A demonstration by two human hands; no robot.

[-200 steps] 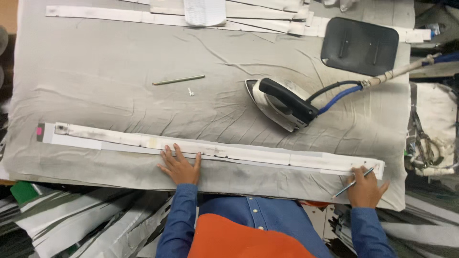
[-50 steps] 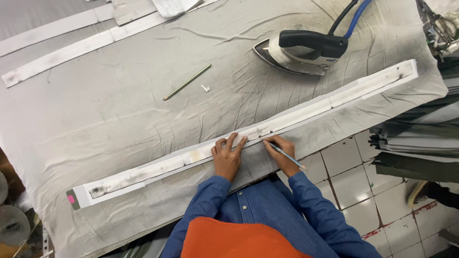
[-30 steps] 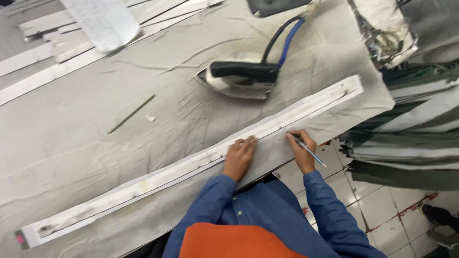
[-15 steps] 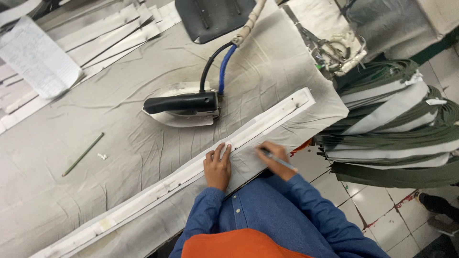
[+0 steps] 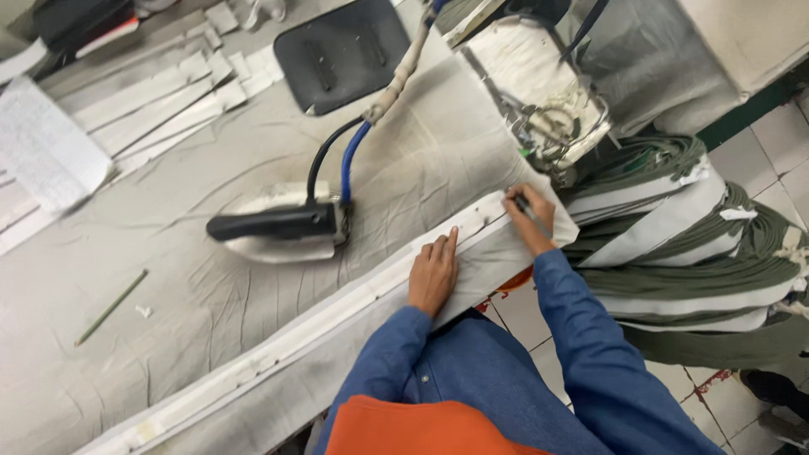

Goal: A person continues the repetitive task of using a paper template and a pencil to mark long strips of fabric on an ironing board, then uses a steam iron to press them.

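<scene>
A long white fabric strip (image 5: 337, 316) lies along the near edge of the grey padded table (image 5: 168, 278). My left hand (image 5: 433, 271) rests flat on the strip, fingers together, pressing it down. At the strip's far right end, my right hand (image 5: 527, 216) grips a dark pen (image 5: 524, 205) with its tip on the fabric by the table corner.
A steam iron (image 5: 274, 232) with a black handle and blue hose lies behind the strip. A black rest pad (image 5: 341, 52), more white strips (image 5: 160, 97), a sheet of paper (image 5: 38, 156) and a thin stick (image 5: 109, 307) lie further back. Green and white fabric bundles (image 5: 683, 244) hang off to the right.
Both hands have slid rightward along the strip to its right end. My view has swung right, showing the table corner and the fabric bundles.
</scene>
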